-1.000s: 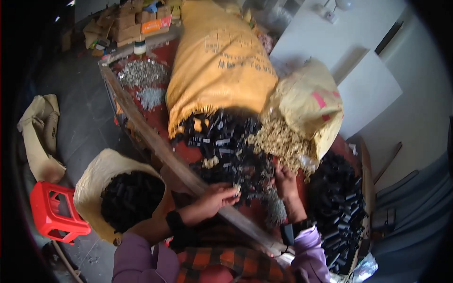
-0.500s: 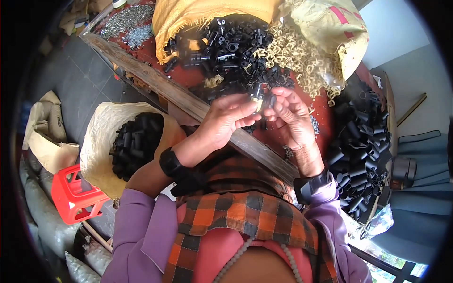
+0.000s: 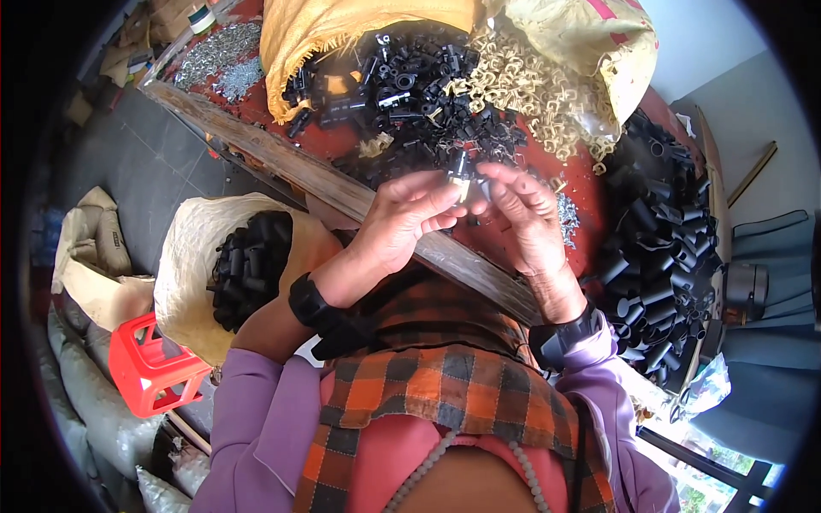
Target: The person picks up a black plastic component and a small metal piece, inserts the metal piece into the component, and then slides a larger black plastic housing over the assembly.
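Over the near edge of the red worktop, my left hand [image 3: 402, 215] pinches a small black plastic fitting with a cream-coloured piece [image 3: 461, 181] between thumb and fingers. The fitting stands roughly upright, its black end pointing away from me. Close on its right is my right hand [image 3: 528, 224], thumb and fingertips drawn together in a pinch. Something small and greyish shows blurred at those fingertips; its kind cannot be made out. Just beyond both hands lies a heap of black plastic fittings [image 3: 406, 81], with a pile of cream-coloured clips [image 3: 547, 94] to its right.
Black tubes [image 3: 650, 265] are heaped at the right. Small metal screws [image 3: 218, 56] lie far left, and more metal bits [image 3: 567, 218] beside my right hand. A sack [image 3: 184, 256] of black tubes and a red stool [image 3: 154, 368] stand left, beyond the wooden table edge [image 3: 282, 158].
The view has shifted slightly, so the surroundings sit a little differently. My right fingertips have drawn a little closer together beside the fitting, which my left hand still grips.
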